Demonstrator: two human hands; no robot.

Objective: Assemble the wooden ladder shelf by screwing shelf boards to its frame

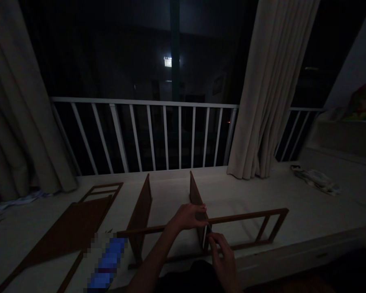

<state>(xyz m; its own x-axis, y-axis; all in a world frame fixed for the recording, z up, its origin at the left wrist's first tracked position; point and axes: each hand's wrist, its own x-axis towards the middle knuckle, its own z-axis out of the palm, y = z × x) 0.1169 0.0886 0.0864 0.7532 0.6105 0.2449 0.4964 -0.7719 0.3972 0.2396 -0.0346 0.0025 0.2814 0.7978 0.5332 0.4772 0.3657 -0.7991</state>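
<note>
upright panel (196, 199) | dark brown wood (dim light) | on edge, meeting rail frame (247, 217)

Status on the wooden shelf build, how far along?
Done: two dark brown upright wooden panels stand against the long wooden rail frame. In hand: left hand steadies the right panel; right hand works at its joint with the frame. Left: a flat brown board and a second wooden frame lie unattached.
</note>
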